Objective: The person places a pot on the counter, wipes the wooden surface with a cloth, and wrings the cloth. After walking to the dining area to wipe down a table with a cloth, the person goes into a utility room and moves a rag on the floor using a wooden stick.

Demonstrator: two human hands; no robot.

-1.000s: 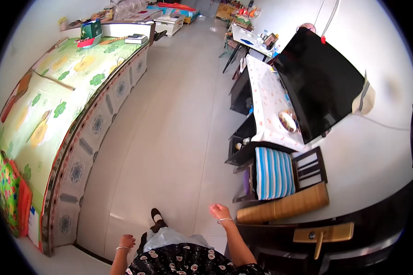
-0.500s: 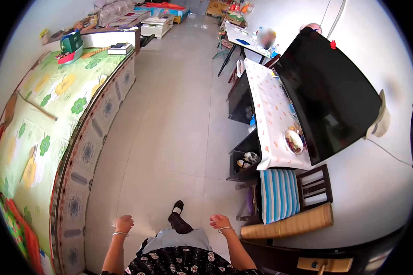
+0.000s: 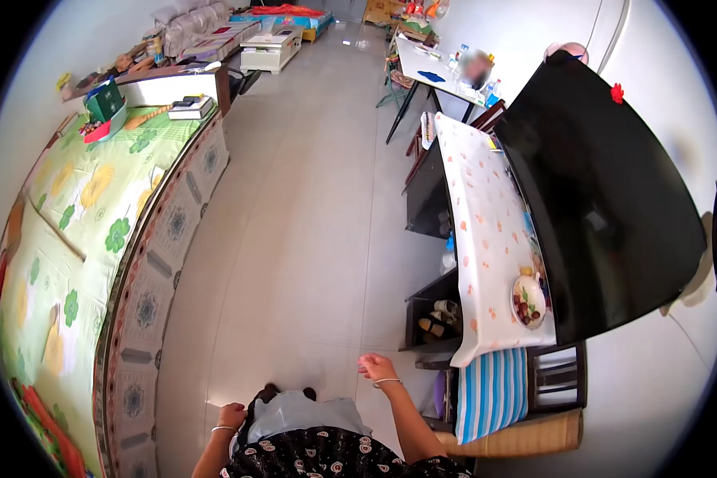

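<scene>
My left hand hangs low beside my body with its fingers curled in, and no object shows in it. Held out in front over the floor, my right hand is empty, its fingers loosely bent and slightly apart. A bracelet circles each wrist. Nearest to the right hand are a chair with a blue-and-white striped cushion and a dark cabinet with shoes inside. I wear a black patterned top, and the dark tips of my shoes show below its light lower part.
Tiled floor runs ahead between a raised bed platform on the left and a cloth-covered cabinet on the right. A bowl of fruit stands before a large television. Farther off is a white table. A rolled mat lies near the chair.
The cabinet, television and chair sit lower and farther right in view. My right hand has risen slightly, the left has dropped, and the forward foot is now mostly hidden under my clothing.
</scene>
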